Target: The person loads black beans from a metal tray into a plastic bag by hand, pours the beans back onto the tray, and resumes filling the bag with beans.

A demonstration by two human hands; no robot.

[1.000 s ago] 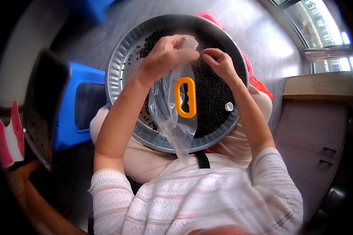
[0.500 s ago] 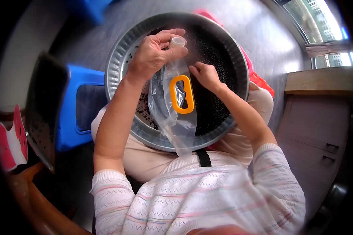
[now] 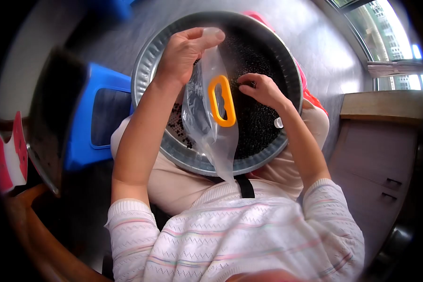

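Note:
My left hand (image 3: 183,51) is closed around the top of a clear plastic spout bag (image 3: 199,110). Its thumb covers the spout. A yellow-orange handle (image 3: 227,115) is set in the bag, which hangs over a wide metal basin (image 3: 144,61) and looks limp. Small black beans or berries (image 3: 256,134) cover much of the basin's bottom. Over them, to the right of the bag, is my right hand (image 3: 266,90) with fingers curled and thumb drawn in. Anything in that grasp is too small to make out. A small white cap (image 3: 278,122) lies near my right forearm.
The basin rests at my crossed legs (image 3: 174,181). A blue plastic stool (image 3: 77,127) stands to the left, near a dark flat panel (image 3: 56,113) and a curved wooden piece (image 3: 47,235). At right is a low cabinet (image 3: 371,155) below a window (image 3: 385,30).
My left hand has lifted slightly with the bag, and its thumb now covers the spout's opening. The right hand has shifted right, away from the bag. The white cap has come into view.

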